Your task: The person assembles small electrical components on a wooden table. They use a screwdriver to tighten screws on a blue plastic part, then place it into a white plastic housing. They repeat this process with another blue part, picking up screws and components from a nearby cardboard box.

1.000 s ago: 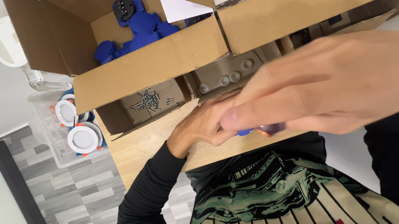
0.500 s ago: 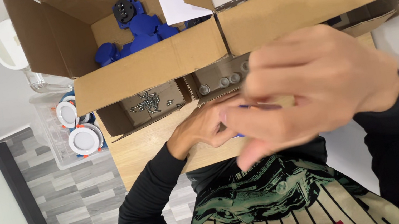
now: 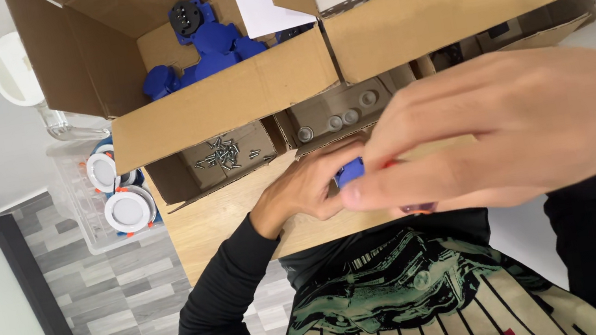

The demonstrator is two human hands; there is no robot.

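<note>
In the middle of the frame, the left hand [image 3: 309, 189] pinches a small blue plastic part [image 3: 349, 173] to keep it steady, while the right hand [image 3: 515, 129] closes its fingers around it, near the cardboard box of screws [image 3: 220, 156].

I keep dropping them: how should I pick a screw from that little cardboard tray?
Come straight down from above: the tray is open-topped with walls all round. Pinch one outlying screw across its shank, at the pile's edge, where it lies flat and apart.
</note>
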